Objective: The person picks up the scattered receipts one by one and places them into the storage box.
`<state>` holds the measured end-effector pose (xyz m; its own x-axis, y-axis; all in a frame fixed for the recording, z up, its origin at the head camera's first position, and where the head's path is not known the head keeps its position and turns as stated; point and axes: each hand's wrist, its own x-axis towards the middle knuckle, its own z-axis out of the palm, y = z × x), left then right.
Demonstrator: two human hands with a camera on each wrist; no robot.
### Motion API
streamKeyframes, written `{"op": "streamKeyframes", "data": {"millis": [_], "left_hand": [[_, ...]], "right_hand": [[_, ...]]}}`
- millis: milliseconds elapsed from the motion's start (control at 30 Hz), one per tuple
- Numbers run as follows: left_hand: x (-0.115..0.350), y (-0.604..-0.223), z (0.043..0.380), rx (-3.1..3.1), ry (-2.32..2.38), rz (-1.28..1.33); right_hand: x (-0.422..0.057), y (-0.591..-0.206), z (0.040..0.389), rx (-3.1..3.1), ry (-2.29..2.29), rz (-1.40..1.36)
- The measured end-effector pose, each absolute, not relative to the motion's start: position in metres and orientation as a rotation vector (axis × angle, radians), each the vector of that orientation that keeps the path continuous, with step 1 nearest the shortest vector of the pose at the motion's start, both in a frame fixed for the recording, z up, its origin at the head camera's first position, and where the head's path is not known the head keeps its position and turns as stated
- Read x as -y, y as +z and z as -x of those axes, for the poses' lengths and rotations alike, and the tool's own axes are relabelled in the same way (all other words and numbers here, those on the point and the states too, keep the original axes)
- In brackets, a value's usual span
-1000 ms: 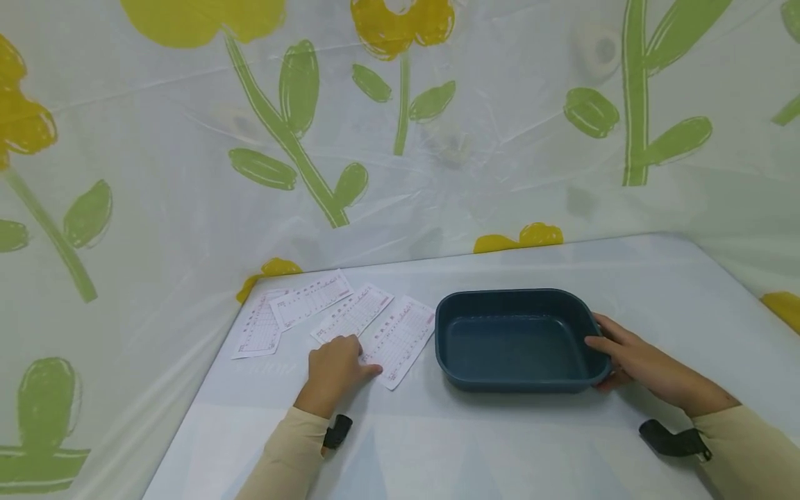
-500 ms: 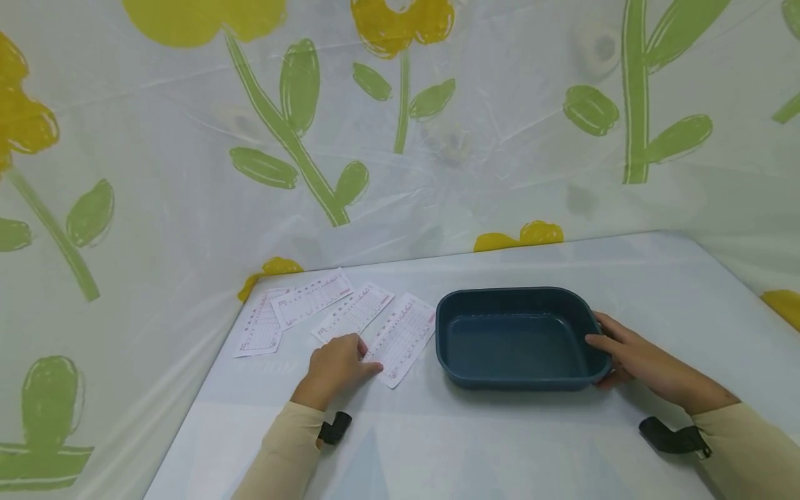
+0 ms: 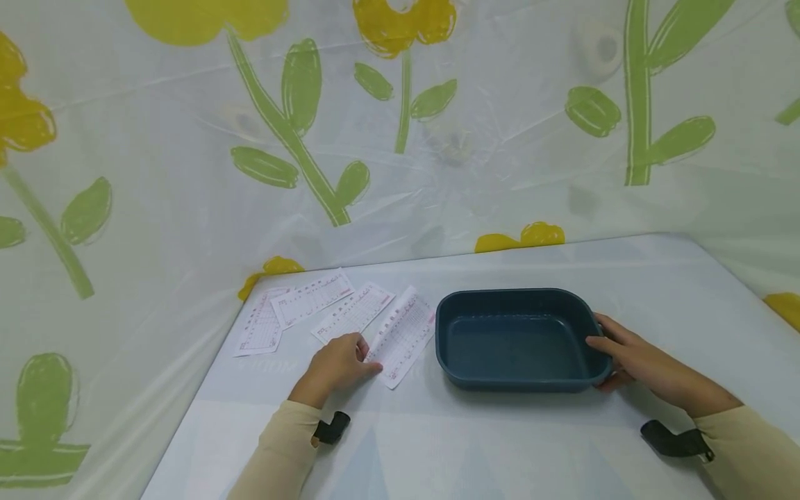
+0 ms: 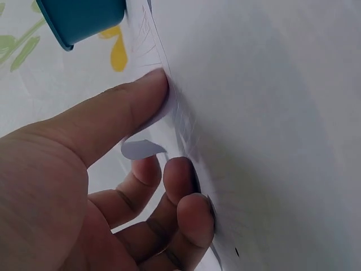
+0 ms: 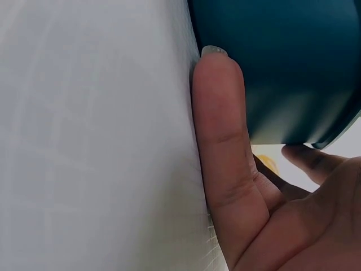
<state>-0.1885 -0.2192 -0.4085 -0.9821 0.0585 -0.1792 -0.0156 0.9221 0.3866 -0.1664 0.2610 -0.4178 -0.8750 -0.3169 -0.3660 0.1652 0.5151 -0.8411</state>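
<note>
Pinching slip (image 3: 407, 337) with left hand (image 3: 337, 362), right hand (image 3: 634, 361) gripping tub (image 3: 512, 385), I'd keep the curl under the thumb loose, uncreased.

From the head, the surface (image 3: 475, 444) is viewed forward and down toward its far edge; from each wrist, low and close; the blue tub (image 3: 519, 385) is shared by all.

On the near side of the fingers of the left hand (image 3: 337, 364), the tabletop (image 3: 437, 444) gave passage, while rightward the blue tray (image 3: 521, 384) blocked it.
</note>
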Motion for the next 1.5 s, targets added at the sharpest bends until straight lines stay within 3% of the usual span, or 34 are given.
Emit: {"op": "streamKeyframes", "data": {"millis": [1000,1500], "left_hand": [[0.217,-0.402,0.194,-2.938,0.939,-0.098],[0.213,-0.39,0.193,-3.052,1.216,-0.008]], "right_hand": [[-0.256,-0.42,0.165,-2.278,-1.415,0.134],[-0.263,-0.415,0.166,-2.271,-1.329,0.108]]}}
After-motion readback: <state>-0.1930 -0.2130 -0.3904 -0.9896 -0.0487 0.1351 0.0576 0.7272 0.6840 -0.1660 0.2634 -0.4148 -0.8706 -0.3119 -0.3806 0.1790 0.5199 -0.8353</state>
